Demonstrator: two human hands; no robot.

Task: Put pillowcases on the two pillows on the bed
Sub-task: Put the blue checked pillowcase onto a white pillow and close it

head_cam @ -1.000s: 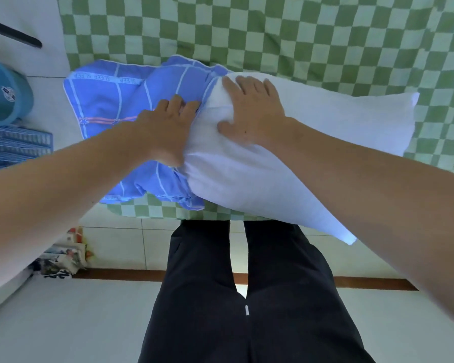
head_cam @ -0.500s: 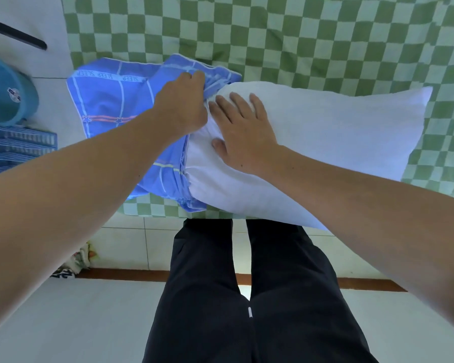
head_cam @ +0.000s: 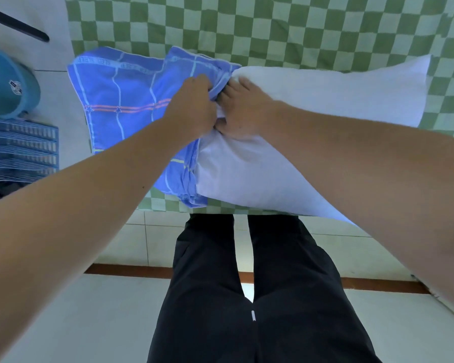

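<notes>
A bare white pillow (head_cam: 325,106) lies across the near edge of the bed (head_cam: 273,27), which has a green checked cover. Its left end sits inside the bunched mouth of a blue pillowcase (head_cam: 121,95) with pale lines and a red stripe. My left hand (head_cam: 192,106) is shut on the upper edge of the pillowcase opening. My right hand (head_cam: 243,108) is pressed against it, fingers curled into the end of the pillow at the opening. Only one pillow is in view.
A blue plastic basin (head_cam: 8,85) and a blue slatted basket (head_cam: 19,145) stand on the tiled floor left of the bed. A dark rod (head_cam: 19,26) lies at the top left. My legs in black trousers (head_cam: 247,284) stand against the bed edge.
My left hand has closed on the pillowcase edge. My right hand went from flat on the pillow to curled at the opening, close against the left hand.
</notes>
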